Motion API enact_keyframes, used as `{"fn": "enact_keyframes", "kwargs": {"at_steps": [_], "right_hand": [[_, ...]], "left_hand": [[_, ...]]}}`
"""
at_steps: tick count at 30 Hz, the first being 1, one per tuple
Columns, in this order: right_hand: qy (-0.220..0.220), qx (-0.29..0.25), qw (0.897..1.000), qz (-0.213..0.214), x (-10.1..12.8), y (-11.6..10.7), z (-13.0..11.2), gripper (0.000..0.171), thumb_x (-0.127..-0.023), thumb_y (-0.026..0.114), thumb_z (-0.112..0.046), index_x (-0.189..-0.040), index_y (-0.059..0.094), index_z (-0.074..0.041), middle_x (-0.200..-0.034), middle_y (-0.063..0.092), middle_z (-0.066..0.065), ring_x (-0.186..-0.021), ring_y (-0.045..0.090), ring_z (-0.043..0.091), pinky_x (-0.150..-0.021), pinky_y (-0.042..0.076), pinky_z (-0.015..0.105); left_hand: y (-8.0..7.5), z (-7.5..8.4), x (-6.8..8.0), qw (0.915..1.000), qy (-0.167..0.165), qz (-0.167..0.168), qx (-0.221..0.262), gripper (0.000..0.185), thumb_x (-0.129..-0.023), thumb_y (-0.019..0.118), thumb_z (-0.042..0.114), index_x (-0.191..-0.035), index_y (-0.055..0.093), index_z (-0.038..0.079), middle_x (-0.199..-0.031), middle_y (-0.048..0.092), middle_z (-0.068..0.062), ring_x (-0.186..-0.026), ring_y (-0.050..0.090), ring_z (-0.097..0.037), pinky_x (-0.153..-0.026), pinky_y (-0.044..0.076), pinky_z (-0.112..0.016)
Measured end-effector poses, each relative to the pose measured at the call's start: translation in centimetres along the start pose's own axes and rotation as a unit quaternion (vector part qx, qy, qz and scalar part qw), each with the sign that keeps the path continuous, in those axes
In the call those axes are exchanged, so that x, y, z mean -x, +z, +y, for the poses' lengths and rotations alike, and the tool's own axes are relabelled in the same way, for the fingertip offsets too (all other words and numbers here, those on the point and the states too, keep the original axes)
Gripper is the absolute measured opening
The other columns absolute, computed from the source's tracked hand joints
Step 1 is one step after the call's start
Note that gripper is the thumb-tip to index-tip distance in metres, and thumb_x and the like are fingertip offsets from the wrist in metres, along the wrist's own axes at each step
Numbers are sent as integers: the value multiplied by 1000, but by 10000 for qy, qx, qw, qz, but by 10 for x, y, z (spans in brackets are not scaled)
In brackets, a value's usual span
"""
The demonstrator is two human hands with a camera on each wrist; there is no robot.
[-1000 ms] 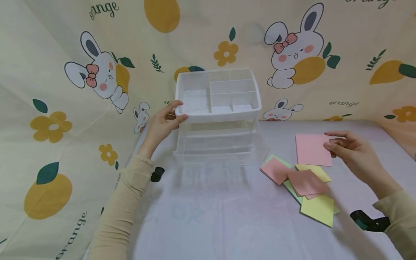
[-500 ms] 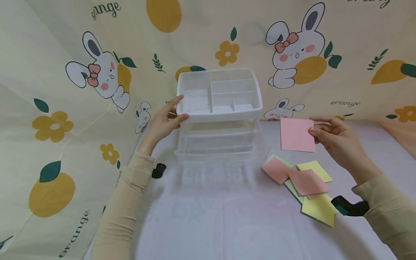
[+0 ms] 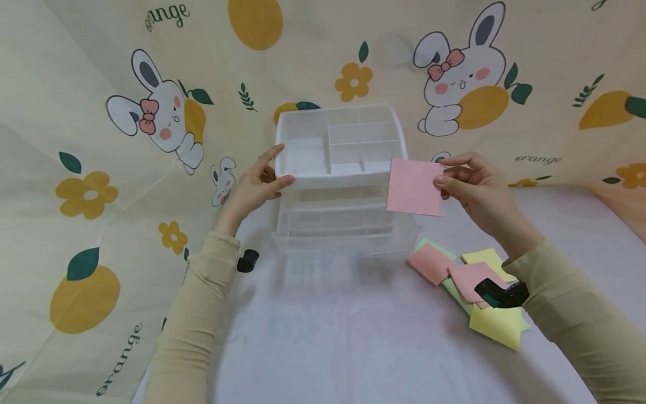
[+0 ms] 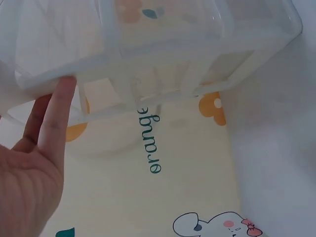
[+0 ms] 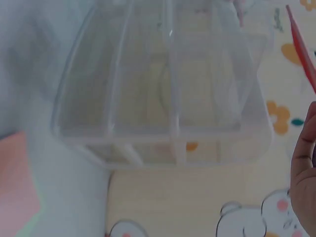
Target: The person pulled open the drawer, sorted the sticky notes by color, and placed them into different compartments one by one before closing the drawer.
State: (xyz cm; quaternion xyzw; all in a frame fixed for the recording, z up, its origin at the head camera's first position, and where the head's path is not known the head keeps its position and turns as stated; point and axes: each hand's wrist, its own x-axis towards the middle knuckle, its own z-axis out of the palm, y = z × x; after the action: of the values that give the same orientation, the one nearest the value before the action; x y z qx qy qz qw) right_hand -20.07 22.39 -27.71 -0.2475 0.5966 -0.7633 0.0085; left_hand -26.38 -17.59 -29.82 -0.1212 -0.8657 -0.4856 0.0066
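My right hand (image 3: 474, 188) pinches a pink sticky note (image 3: 415, 187) by its right edge, thumb on top and fingers (image 3: 443, 180) curled behind; the sheet extends from the grip toward 9 o'clock and hangs in the air, nearly upright. In the right wrist view only the thin edge of this note (image 5: 301, 47) shows at the upper right, above my fingertip (image 5: 306, 163).

The note's left edge overlaps the right front corner of the clear plastic organizer (image 3: 343, 185) in the head view; whether paper and plastic touch cannot be told.

My left hand (image 3: 252, 188) grips the organizer's top tray (image 3: 338, 143) at its left front corner, at 9 o'clock from the note, with the thumb along the front rim and fingers on the side wall. In the left wrist view a finger (image 4: 57, 113) lies against the white rim (image 4: 148, 64).

Below the divided tray, a transparent drawer (image 3: 343, 238) stands pulled forward toward 6 o'clock.

At 5 o'clock from the held note, a loose heap of pink, yellow and green sticky notes (image 3: 469, 286) lies on the white table (image 3: 323, 348), just beside the drawer's right corner. A black wrist mount (image 3: 499, 293) on my right forearm covers part of the heap; a second mount (image 3: 247, 261) sits on my left wrist.

A rabbit-and-orange printed cloth (image 3: 91, 140) forms the backdrop at 12 o'clock.
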Motion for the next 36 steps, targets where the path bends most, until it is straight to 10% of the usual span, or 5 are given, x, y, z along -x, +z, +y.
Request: {"fn": "enact_keyframes", "kwargs": {"at_steps": [11,36], "right_hand": [[321,894,9954,-143,-34,48,15,18,-88,61,-3,-104,59,-12,-85,67,0,-74,59,12,-69,52,18],[1473,2980,9409,-647,-59,111,51,17,-92,58,-11,-108,54,-7,-96,67,17,-80,63,24,-73,56,30]], "left_hand": [[4,0,-1,9992,-70,394,-90,73,-72,70,55,-134,31,55,-96,53,-9,-82,57,-22,-75,57,-32],[7,6,0,9997,-60,116,-227,72,-79,65,54,-138,26,54,-102,51,-11,-86,55,-22,-76,55,-30]]}}
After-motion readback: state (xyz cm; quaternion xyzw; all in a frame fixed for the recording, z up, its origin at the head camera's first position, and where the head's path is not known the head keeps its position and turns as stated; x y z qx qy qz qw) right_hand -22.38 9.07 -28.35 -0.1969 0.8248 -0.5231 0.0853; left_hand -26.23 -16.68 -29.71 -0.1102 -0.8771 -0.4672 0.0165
